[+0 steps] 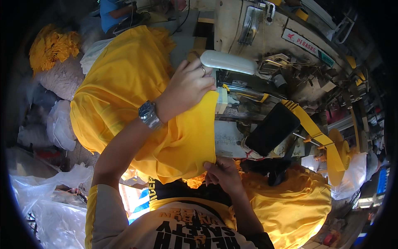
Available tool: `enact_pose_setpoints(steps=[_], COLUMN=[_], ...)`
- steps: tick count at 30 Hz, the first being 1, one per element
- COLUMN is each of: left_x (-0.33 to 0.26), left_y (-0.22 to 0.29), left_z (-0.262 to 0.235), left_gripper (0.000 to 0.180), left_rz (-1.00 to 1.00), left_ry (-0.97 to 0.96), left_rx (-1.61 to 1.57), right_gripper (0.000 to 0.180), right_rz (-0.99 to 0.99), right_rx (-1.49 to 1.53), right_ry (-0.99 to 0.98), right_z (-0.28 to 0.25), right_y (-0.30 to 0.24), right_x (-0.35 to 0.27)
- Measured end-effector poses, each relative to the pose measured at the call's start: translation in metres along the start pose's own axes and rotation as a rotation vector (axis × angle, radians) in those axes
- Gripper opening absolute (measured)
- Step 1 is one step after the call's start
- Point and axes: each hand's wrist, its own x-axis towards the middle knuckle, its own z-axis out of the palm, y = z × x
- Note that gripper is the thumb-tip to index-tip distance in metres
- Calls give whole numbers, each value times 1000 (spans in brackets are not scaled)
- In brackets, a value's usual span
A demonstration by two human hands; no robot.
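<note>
Yellow fabric lies draped over the machine's bed and down toward my body. My left hand, with a ring and a wristwatch, is curled over the fabric's upper edge beside the sewing machine's working end; its fingertips are partly hidden. Just right of those fingers is a long white lamp-like bar. Lower down, my right hand pinches the fabric's near right corner between thumb and fingers. Between the two hands the fabric's right edge runs fairly straight along the pale metal bed plate.
A black rectangular pad sits right of the bed. Yellow tape runs from a roll to the machine. More yellow fabric is heaped at lower right. Plastic bags and a yellow bundle stand left. Another person's blue sleeve shows far off.
</note>
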Motion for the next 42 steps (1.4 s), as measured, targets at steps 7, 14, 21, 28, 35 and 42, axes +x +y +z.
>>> enact_pose_setpoints(steps=[7,14,21,28,35,42], left_x=[-31,-30,-41,-27,-9,-5], left_y=[50,41,74,64,62,62], left_z=[-5,1,-5,1,8,10], left_gripper=[30,24,42,50,50,44], left_rz=[-271,-375,-275,-256,-220,-251], left_ry=[3,45,-6,-44,-47,-66], left_rx=[-100,-15,79,163,199,230], right_gripper=[9,11,11,13,13,9], right_rz=[-28,-54,-64,-63,-59,-39], right_rx=[74,92,134,160,130,131], right_ry=[14,21,20,38,93,108], right_z=[-18,-26,-33,-33,-37,-47], right_y=[-11,-10,-9,-20,-28,-35], right_x=[-25,-21,-19,-17,-17,-17])
